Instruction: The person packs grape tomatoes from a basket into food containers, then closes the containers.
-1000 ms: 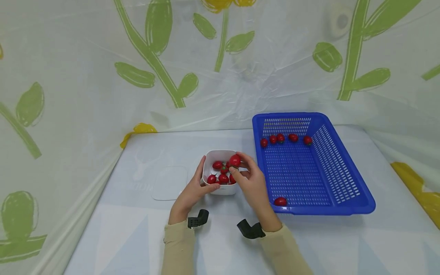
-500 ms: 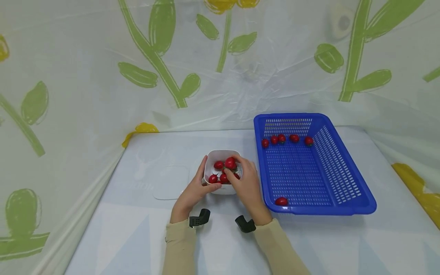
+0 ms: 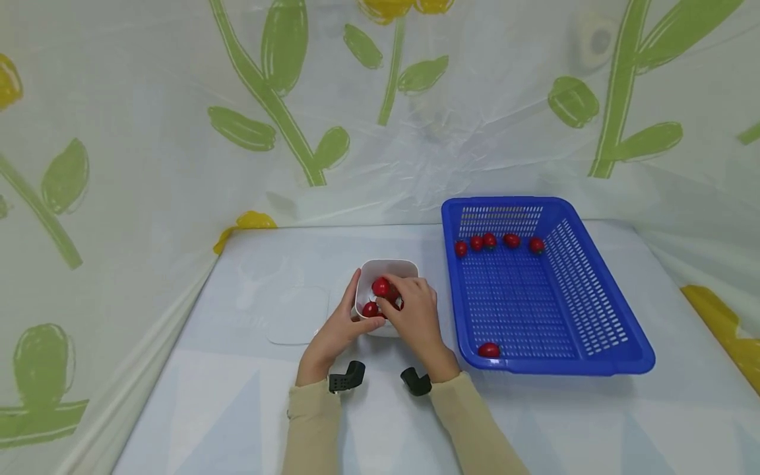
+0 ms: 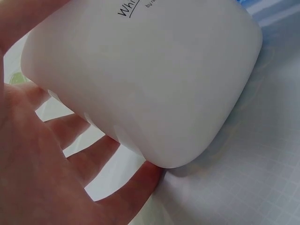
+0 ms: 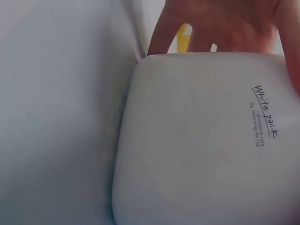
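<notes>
A white plastic container (image 3: 384, 328) stands on the table, partly filled with red cherry tomatoes (image 3: 370, 309). My left hand (image 3: 334, 335) grips its left side, thumb over the front rim. In the left wrist view, the fingers (image 4: 133, 190) spread along the container's smooth wall (image 4: 154, 89). My right hand (image 3: 417, 320) reaches over the rim and pinches a cherry tomato (image 3: 380, 286) between thumb and fingertips, inside the container. That hand hides some of the contents. Lettering reading "White pack" shows on the container wall (image 5: 197, 140) in the right wrist view.
A blue perforated basket (image 3: 449, 284) stands to the right, with several cherry tomatoes (image 3: 489, 241) along its far end and one tomato (image 3: 489, 350) at its near left corner. A flat translucent lid (image 3: 297, 316) lies left of the container. A patterned curtain hangs behind the table.
My right hand has moved left and further over the container, carrying the pinched tomato from the right rim to the middle. The left hand keeps its grip on the container.
</notes>
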Demonstrator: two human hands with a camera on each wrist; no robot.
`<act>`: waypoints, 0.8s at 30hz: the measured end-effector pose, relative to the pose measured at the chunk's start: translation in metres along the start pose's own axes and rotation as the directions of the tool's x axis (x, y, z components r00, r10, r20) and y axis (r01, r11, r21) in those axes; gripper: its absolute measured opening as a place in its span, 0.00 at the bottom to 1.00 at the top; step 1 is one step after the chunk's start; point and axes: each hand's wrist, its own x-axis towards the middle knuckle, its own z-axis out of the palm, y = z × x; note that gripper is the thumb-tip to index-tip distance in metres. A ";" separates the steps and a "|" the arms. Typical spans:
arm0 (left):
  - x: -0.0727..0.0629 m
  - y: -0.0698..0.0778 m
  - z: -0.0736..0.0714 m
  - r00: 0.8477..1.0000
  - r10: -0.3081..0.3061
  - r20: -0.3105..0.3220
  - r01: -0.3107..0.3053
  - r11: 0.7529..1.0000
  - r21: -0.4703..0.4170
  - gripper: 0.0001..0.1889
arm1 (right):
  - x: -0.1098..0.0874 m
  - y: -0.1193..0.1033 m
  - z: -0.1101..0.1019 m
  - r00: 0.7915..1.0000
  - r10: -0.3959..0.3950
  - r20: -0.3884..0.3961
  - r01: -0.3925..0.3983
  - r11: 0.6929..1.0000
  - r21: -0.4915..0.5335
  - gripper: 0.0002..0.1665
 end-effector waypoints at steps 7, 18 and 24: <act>0.001 -0.001 0.001 1.000 0.004 0.004 -0.004 1.000 0.007 0.49 | 0.000 -0.001 -0.001 1.000 0.009 0.019 -0.009 1.000 -0.025 0.27; -0.010 0.023 0.002 0.999 0.004 0.051 -0.003 1.000 -0.012 0.49 | 0.001 0.000 -0.002 0.998 0.056 0.039 -0.059 0.996 0.066 0.23; -0.012 0.025 0.002 0.999 0.012 0.039 -0.012 1.000 -0.005 0.51 | 0.001 -0.002 -0.007 0.993 0.113 0.042 -0.119 0.976 0.184 0.19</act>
